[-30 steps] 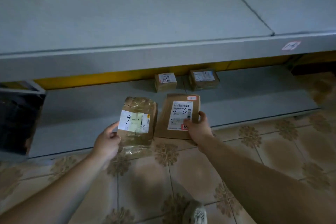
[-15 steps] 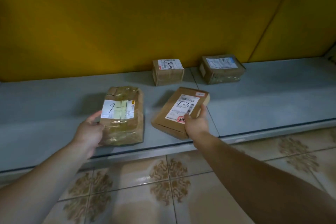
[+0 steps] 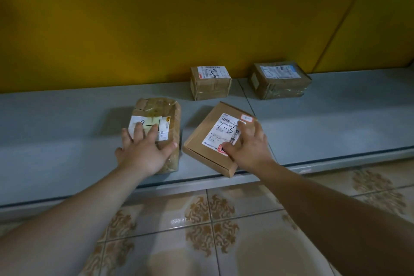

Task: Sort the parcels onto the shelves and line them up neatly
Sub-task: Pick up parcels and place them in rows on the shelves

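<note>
- Nearest you: patterned floor tiles (image 3: 201, 231), glossy cream with brown motifs. Both your bare forearms cross above them toward the shelf.
- Low grey shelf (image 3: 67, 132) lies just beyond the tiles, front lip facing you.
- Your left hand (image 3: 145, 152): palm down on the tape-wrapped parcel (image 3: 156, 107). Fingers are straight and fanned wide, with the thumb out toward the parcel's right edge. Nothing is gripped. The fingertips cover part of its white label.
- That parcel lies flat on the front half of the shelf, long side running away from you, roughly square to the lip.
- Your right hand (image 3: 248, 148): palm down on the flat cardboard parcel (image 3: 208, 141). Fingers are spread and only slightly bent, tips over the right side of its printed label, thumb at the label's near corner. It does not pinch the parcel or wrap round an edge.
- Flat cardboard parcel lies on the shelf just right of the taped one, with a narrow gap between them, so they are apart. It sits askew, one corner pointing at you and reaching the front lip.
- Farther back, at the yellow wall (image 3: 156, 18): small box (image 3: 210, 87), label up, behind the gap between the two front parcels.
- Right of it, well apart: taped box (image 3: 280, 85), blue-and-white label up, slightly rotated, also at the wall.
- A panel joint in the shelf runs front to back between those two rear boxes.
</note>
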Action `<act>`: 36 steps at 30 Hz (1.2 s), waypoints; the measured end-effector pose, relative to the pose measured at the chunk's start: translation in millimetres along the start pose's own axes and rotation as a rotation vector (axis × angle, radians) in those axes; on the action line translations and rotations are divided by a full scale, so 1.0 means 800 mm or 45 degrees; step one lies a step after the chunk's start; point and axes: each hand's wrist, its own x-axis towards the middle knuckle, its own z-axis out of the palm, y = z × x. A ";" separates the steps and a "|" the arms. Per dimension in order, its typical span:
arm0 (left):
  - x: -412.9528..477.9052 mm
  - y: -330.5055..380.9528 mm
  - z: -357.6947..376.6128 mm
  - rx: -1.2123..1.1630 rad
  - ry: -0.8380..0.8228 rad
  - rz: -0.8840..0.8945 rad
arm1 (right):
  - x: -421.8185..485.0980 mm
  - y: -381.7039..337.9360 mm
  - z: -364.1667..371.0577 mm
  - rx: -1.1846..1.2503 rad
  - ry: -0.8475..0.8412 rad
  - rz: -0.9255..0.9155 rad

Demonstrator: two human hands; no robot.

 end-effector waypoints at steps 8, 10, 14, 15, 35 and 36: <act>0.008 -0.023 0.000 0.057 0.003 0.068 | -0.009 0.018 0.029 -0.366 -0.109 -0.283; 0.011 -0.029 -0.003 0.036 0.007 0.102 | -0.009 0.004 0.036 -0.358 -0.061 -0.228; 0.018 -0.048 -0.011 0.009 0.030 0.162 | -0.002 0.019 0.017 -0.455 -0.182 -0.458; 0.019 -0.051 -0.012 0.013 0.030 0.173 | 0.000 0.028 0.011 -0.524 -0.215 -0.527; 0.015 -0.042 -0.009 0.120 -0.032 0.104 | 0.008 0.001 0.044 -0.641 0.061 -0.382; 0.015 -0.042 -0.010 0.108 -0.036 0.093 | 0.007 -0.001 0.046 -0.647 0.078 -0.370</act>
